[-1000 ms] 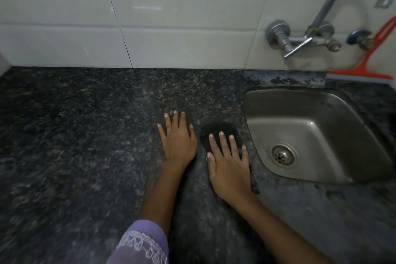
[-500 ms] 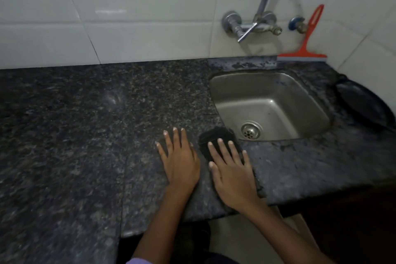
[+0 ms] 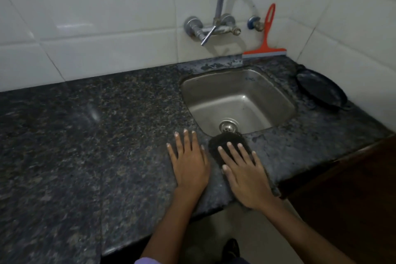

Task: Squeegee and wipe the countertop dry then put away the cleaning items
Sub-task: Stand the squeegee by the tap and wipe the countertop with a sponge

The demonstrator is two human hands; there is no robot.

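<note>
Head view: both hands lie flat, palms down, side by side near the front edge of the countertop. The left hand rests bare on the stone, fingers spread. The right hand presses a dark cloth just at the sink's front rim, hiding most of it. The squeegee leans upright against the wall at the counter's back edge.
</note>
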